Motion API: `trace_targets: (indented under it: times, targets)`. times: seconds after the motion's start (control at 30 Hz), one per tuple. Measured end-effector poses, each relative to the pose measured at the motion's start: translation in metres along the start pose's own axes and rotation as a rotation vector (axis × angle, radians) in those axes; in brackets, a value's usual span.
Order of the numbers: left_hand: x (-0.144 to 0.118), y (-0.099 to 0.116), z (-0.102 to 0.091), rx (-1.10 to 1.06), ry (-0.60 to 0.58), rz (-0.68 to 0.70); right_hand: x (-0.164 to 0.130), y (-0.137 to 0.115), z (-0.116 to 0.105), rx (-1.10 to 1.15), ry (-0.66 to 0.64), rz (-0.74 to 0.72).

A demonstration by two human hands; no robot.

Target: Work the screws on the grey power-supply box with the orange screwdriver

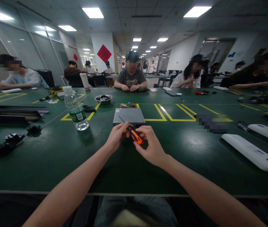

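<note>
A screwdriver (134, 135) with an orange and black handle is held between my hands, its thin shaft slanting up to the left. My left hand (118, 135) closes its fingers at the front of the handle, near the shaft. On the handle's rear end, the fingers of my right hand (151, 143) are pinched. Just beyond my hands lies a grey metal box (129, 115), which looks like a computer power supply, with coloured wires at its far side. My hands partly cover its near side.
A water bottle (76, 110) stands left of the box, and a metal bowl (103, 99) of small dark parts sits behind. White casings (252, 151) lie to the right, dark rails (13, 114) and black parts (10, 143) to the left. Other people sit around the green table (134, 176).
</note>
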State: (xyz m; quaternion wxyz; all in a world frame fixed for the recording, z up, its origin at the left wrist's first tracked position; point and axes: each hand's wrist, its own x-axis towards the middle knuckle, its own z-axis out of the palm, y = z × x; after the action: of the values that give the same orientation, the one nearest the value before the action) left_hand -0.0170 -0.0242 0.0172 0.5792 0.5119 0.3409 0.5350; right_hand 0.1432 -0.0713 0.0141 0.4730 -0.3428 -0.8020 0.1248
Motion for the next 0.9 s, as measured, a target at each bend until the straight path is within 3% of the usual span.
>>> trace_targets:
  times: [0.13, 0.2, 0.27, 0.37, 0.43, 0.53, 0.7, 0.9]
  targets:
    - [-0.009, -0.002, 0.007, -0.066, -0.293, -0.156, -0.003, -0.008, -0.007, -0.276, -0.067, -0.395]
    - [-0.015, -0.004, 0.011, 0.038, -0.353, -0.137, -0.005, -0.008, -0.010, -0.344, -0.057, -0.503]
    - [-0.017, -0.005, 0.013, 0.253, -0.301, -0.019, -0.005, -0.006, -0.014, -0.365, 0.007, -0.548]
    - [-0.016, -0.002, 0.007, 0.613, -0.098, 0.281, -0.005, -0.003, -0.020, -0.357, 0.146, -0.497]
    - [-0.011, 0.001, -0.001, 0.861, 0.024, 0.528, -0.003, -0.001, -0.021, -0.339, 0.174, -0.439]
    - [-0.003, -0.001, -0.012, 1.120, 0.123, 0.708, 0.001, 0.003, -0.018, -0.314, 0.171, -0.387]
    - [0.008, -0.012, -0.020, 1.395, 0.159, 0.719, 0.004, 0.008, -0.015, -0.279, 0.253, -0.466]
    - [0.009, -0.012, -0.020, 1.473, 0.124, 0.701, 0.004, 0.012, -0.015, -0.291, 0.234, -0.448]
